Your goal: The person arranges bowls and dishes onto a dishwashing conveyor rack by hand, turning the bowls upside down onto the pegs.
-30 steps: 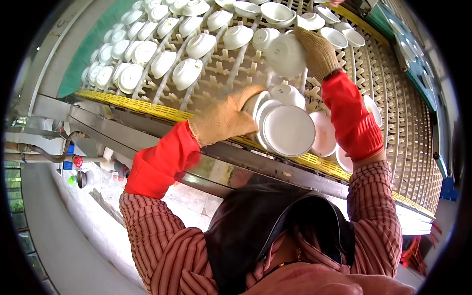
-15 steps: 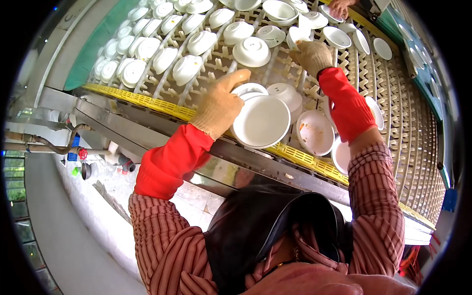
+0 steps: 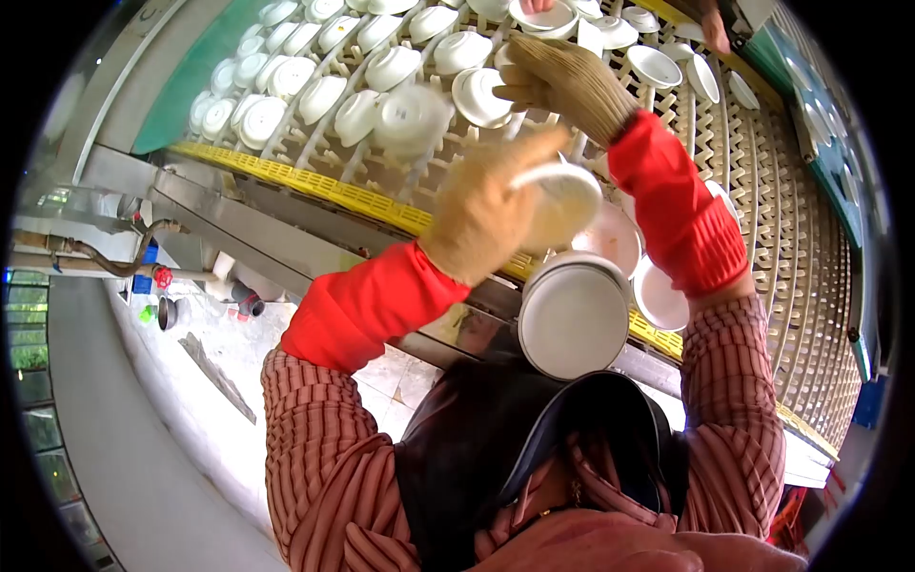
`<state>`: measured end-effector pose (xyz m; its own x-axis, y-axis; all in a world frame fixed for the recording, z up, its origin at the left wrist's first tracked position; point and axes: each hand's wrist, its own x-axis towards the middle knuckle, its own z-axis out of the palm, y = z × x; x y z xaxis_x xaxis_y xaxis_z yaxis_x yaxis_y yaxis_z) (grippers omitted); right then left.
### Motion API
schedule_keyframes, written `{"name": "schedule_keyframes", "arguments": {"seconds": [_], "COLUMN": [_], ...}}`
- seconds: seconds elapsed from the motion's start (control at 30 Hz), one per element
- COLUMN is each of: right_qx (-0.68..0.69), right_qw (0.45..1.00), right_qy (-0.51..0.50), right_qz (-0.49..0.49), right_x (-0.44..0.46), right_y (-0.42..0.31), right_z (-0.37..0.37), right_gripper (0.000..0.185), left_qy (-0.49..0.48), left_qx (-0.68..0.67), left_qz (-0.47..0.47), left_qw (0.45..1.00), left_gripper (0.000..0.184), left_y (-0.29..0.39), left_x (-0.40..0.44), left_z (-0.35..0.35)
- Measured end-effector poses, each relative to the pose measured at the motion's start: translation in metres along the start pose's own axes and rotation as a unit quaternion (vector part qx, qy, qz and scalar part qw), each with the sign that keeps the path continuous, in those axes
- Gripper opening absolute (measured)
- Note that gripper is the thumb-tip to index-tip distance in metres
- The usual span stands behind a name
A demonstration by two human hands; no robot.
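Observation:
My left hand, in a tan glove, grips a white bowl that is blurred by motion. My right hand, gloved too, reaches over the conveyor with its fingers apart and nothing visible in them. Its fingertips are close to an upside-down bowl. Farther left, another white bowl is smeared by motion above the pegs. A stack of white bowls sits at the front edge, below my left hand. Beside it lie a stained bowl and a white bowl.
Many upside-down bowls stand on the pegged conveyor belt, mostly at the left. A yellow guard strip runs along its near edge. Another person's hand shows at the far side, and fingertips touch a bowl at the top.
My left hand has moved right, now with a bowl in it. My right hand has shifted left. The stack of bowls is nearer to my body, and a blurred bowl appears at left.

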<state>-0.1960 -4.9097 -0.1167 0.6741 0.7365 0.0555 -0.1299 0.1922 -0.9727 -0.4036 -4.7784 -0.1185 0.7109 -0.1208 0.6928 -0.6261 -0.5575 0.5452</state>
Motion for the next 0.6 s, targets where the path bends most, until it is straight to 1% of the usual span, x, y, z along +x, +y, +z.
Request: {"name": "schedule_keyframes", "arguments": {"seconds": [0.03,0.07,0.1,0.17,0.2,0.23,0.27,0.3,0.33,0.4,0.43,0.47,0.5,0.53,0.57,0.6], "right_qx": [-0.26,-0.452,-0.613,-0.681,-0.636,-0.66,-0.707,-0.751,-0.785,-0.711,-0.67,-0.646,-0.622,-0.597,-0.56,-0.554], "right_qw": [0.963,0.874,0.736,0.688,0.765,0.746,0.705,0.653,0.607,0.681,0.713,0.725,0.736,0.745,0.763,0.768], "right_qy": [-0.014,-0.035,-0.01,0.045,0.079,0.049,0.058,0.076,0.101,0.172,0.206,0.238,0.268,0.295,0.322,0.32], "right_qz": [-0.068,-0.175,-0.287,-0.247,-0.057,0.075,0.006,-0.062,-0.072,-0.031,-0.012,0.0,0.012,0.022,-0.008,0.022], "right_x": [-0.018,-0.036,-0.054,-0.095,-0.129,-0.147,-0.159,-0.17,-0.175,-0.186,-0.191,-0.196,-0.199,-0.202,-0.203,-0.208], "right_y": [-0.011,-0.009,-0.007,0.006,-0.004,-0.033,-0.022,-0.01,-0.009,-0.01,-0.011,-0.01,-0.005,0.002,0.009,0.016], "right_z": [-0.002,-0.009,-0.017,-0.022,-0.01,0.011,0.002,-0.007,-0.009,-0.011,-0.013,-0.019,-0.03,-0.043,-0.054,-0.065], "right_gripper": [0.049,0.049,0.048,0.053,0.056,0.067,0.071,0.076,0.079,0.082,0.084,0.085,0.087,0.088,0.084,0.083], "left_qy": [0.013,0.026,0.054,0.071,0.077,0.064,-0.001,-0.067,-0.078,-0.098,-0.129,-0.158,-0.113,-0.152,-0.177,-0.2], "left_qx": [0.015,0.03,-0.056,-0.053,-0.052,-0.035,0.07,0.173,0.148,0.098,0.122,0.145,-0.217,-0.249,-0.225,-0.2], "left_qz": [-0.038,-0.073,-0.105,-0.153,-0.177,-0.217,-0.161,-0.1,-0.119,-0.158,-0.14,-0.121,-0.424,-0.421,-0.369,-0.315], "left_qw": [0.999,0.997,0.991,0.984,0.98,0.973,0.985,0.977,0.979,0.978,0.974,0.969,0.872,0.859,0.885,0.906], "left_gripper": [0.058,0.059,0.059,0.055,0.053,0.048,0.046,0.043,0.039,0.032,0.028,0.025,0.042,0.059,0.061,0.063], "left_y": [0.001,0.004,0.007,0.009,0.01,0.011,0.004,-0.006,-0.007,-0.009,-0.005,0.004,0.017,0.023,0.033,0.042], "left_x": [0.004,0.007,0.01,0.013,0.014,0.014,0.012,0.009,0.006,0.0,0.001,0.009,0.02,0.018,0.018,0.02], "left_z": [-0.007,-0.011,-0.008,-0.006,-0.004,0.0,0.001,0.001,0.008,0.022,0.026,0.029,0.038,0.045,0.046,0.045]}}
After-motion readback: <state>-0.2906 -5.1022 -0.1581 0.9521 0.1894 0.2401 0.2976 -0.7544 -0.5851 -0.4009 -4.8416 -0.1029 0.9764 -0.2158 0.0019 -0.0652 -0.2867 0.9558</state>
